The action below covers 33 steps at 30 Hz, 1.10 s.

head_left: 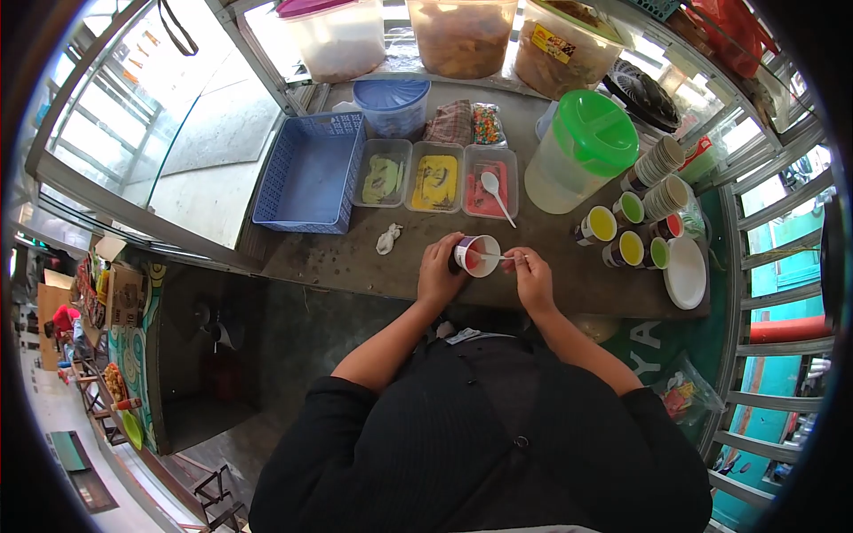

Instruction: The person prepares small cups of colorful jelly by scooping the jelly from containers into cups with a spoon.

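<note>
My left hand [439, 269] is wrapped round a paper cup [462, 253], tilted so its mouth faces right. Pink stuff shows inside the cup. In my right hand [531, 277] is the handle of a small white spoon [494, 257], its other end inside the cup. Just beyond stand three clear tubs: one with green contents [383, 180], one with yellow contents [435, 182] and one with pink contents [499, 197]. A white spoon [491, 186] lies in the pink tub. A crumpled white tissue [388, 238] rests on the table left of my hands.
To the right stand several filled cups [597, 226], stacked paper cups [661, 162], a white plate [685, 271] and a green-lidded jug [582, 160]. A blue basket [306, 219] sits at left. Behind are a blue-lidded container [391, 111] and large food tubs [462, 40].
</note>
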Tool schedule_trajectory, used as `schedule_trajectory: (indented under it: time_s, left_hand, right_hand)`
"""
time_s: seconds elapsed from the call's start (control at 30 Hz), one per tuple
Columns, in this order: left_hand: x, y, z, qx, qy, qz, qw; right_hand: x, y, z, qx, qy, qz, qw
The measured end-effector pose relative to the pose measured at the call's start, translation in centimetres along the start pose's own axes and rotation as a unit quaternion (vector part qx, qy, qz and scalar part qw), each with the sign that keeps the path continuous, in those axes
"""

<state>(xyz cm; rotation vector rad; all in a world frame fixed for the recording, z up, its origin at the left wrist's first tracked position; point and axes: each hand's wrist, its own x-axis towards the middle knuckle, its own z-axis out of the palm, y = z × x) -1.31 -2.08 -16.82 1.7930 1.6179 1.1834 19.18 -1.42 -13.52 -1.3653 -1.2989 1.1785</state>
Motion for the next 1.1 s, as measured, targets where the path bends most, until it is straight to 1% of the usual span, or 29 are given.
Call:
schedule_trajectory:
  time_s: [0.07,0.17,0.27,0.37,0.47,0.57,0.67,0.77,0.8,0.87,0.97,1.07,1.1]
  left_hand:
    - [0.0,0.0,0.0,0.005,0.004,0.008,1.000]
    - [0.1,-0.2,0.1,0.012,0.011,0.006,1.000]
    - [0.1,0.0,0.1,0.005,0.020,-0.016,1.000]
    - [0.2,0.5,0.0,-0.008,0.022,-0.043,0.999]
    - [0.2,0.6,-0.1,-0.002,0.026,-0.048,0.999]
    - [0.1,0.2,0.1,0.004,0.031,-0.045,0.998]
    - [-0.1,-0.2,0.2,0.005,0.029,-0.048,0.998]
    - [0.0,-0.4,0.4,-0.003,0.031,-0.045,0.998]
    - [-0.1,-0.4,0.4,-0.009,0.033,-0.047,0.998]
    - [0.0,-0.3,0.2,-0.019,0.030,-0.051,0.998]
    - [0.1,0.0,-0.1,-0.028,0.015,-0.052,0.998]
    - [0.2,-0.3,0.1,-0.033,0.006,-0.039,0.999]
    - [0.1,-0.4,0.1,-0.037,0.004,-0.035,0.999]
  right_hand:
    - [-0.2,0.9,0.0,0.119,0.009,0.123,0.985]
    - [-0.3,0.5,-0.4,0.218,0.048,0.218,0.950]
    - [-0.2,-1.0,-0.6,0.210,0.071,0.224,0.949]
    - [0.4,-2.0,-0.8,0.175,0.079,0.158,0.969]
    - [0.6,-3.1,-0.9,0.140,0.078,0.062,0.985]
    - [0.7,-4.4,-0.7,0.130,0.089,-0.028,0.987]
    - [0.6,-5.6,-0.4,0.086,0.090,-0.132,0.983]
    - [0.0,-6.4,-1.0,-0.050,0.065,-0.209,0.975]
    - [0.0,-7.0,-1.3,-0.113,0.052,-0.278,0.952]
    - [0.2,-8.4,-1.6,-0.234,0.024,-0.409,0.881]
    - [0.9,-8.4,-1.2,-0.304,-0.072,-0.450,0.836]
    - [2.1,-8.8,-0.7,-0.362,-0.164,-0.451,0.800]
    - [2.3,-9.0,-0.7,-0.362,-0.163,-0.453,0.798]
